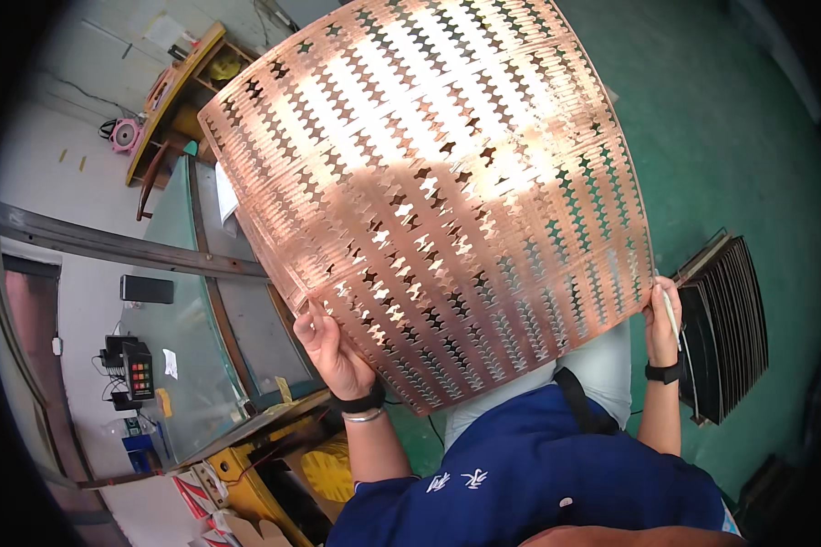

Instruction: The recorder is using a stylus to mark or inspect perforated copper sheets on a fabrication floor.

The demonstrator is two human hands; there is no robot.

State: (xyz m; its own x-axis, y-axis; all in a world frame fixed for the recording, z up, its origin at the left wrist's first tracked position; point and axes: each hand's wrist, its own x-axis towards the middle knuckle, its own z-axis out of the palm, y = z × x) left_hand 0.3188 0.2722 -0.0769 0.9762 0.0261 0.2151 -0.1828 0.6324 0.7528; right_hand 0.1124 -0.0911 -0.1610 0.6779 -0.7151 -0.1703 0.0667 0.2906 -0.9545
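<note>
A large, thin, copper-coloured metal sheet [506, 187] fills the middle of the head view, tilted and slightly bowed. Rows of small shaped cut-outs run across it, and bright light glares off its far half. My left hand [337, 356] pinches the sheet's near left edge, with a dark band and a bangle at the wrist. At the near right corner, my right hand [661, 333] grips the edge, its fingers partly hidden by the sheet. That same hand also holds a slim white pen-like stick [670, 319] pointing along the fingers. Both hands are closed.
To the right, a rack of stacked dark sheets [725, 328] stands on the green floor [730, 146]. On the left is a glass-topped table [178, 337] with a dark box, a phone-like device [147, 289] and cables. A yellow-edged wooden shelf [175, 105] lies beyond.
</note>
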